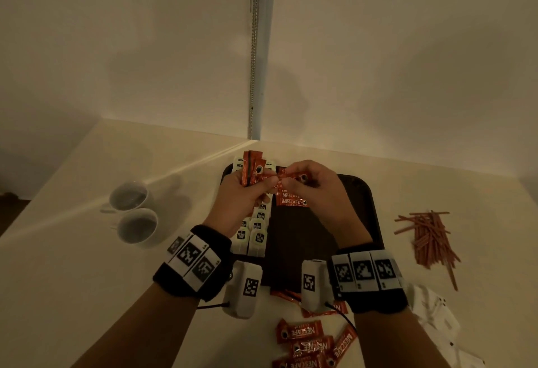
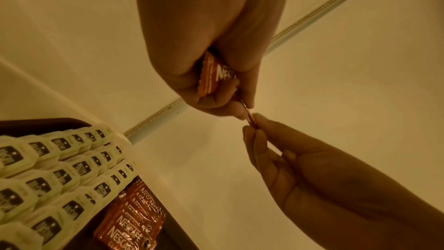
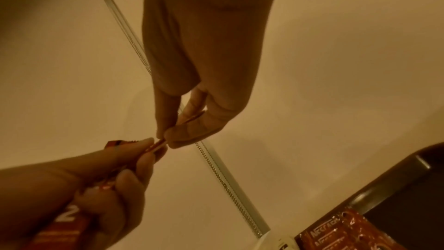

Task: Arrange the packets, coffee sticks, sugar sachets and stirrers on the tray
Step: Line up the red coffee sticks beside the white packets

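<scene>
Left hand (image 1: pixel 243 193) clutching a bunch of coffee sticks (image 1: pixel 252 171); right hand (image 1: pixel 313 190) pinching one stick (image 1: pixel 292 177); could slip and drop onto tray (image 1: pixel 361 193) if pulled crooked.

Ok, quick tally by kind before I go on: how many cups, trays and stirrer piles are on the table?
Cups: 2
Tray: 1
Stirrer piles: 1
Total: 4

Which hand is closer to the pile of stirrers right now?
Right. The right hand is over the tray, on the side towards the stirrers; the left hand is farther away, above the white sachets.
</scene>
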{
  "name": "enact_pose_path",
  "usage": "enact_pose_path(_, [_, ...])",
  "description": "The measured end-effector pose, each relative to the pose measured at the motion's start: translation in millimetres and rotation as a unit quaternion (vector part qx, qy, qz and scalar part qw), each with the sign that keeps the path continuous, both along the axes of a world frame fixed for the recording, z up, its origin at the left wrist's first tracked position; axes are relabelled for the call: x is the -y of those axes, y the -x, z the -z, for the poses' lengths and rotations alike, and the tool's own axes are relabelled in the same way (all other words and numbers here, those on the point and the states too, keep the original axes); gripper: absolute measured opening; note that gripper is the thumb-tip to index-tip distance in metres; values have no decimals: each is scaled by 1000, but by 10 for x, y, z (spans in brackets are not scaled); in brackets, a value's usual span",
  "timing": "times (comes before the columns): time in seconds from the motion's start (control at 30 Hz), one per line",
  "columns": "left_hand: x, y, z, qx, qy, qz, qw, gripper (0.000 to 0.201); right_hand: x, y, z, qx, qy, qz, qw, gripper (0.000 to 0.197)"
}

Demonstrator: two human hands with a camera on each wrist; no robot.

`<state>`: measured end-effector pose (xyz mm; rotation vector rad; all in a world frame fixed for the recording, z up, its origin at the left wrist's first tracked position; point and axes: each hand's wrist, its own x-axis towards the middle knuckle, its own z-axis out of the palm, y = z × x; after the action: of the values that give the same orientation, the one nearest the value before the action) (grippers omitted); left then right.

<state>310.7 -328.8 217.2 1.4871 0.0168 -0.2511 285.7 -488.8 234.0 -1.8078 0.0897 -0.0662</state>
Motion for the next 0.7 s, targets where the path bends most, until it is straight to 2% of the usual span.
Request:
enact_pose_path(0.17, [-7,20,-7,-7,30,4,1000,9,-30,4,-16,-35,-23,37,998,12])
enact_pose_path(0.3, [2,4,66,-78,80,-33,993,7,-62,-1,-68,-42,-21,46,998,8])
enact_pose_path(0.43, [19,-7,142,-133,119,-51,983,12,-56,-24,-81,-47,-45,73,995,8])
enact_pose_path(0.57, [27,20,203,-169,159,-66,970,14,-11,-39,-64,-34,-3,97,995,10])
enact_pose_path(0.63, [14,25,222,-177,164,-68,968,17,28,-39,-60,-45,7,92,995,7])
enact_pose_path(0.7, [-10,14,229,-162,135,-66,975,18,74,-45,-41,-67,-25,72,995,13])
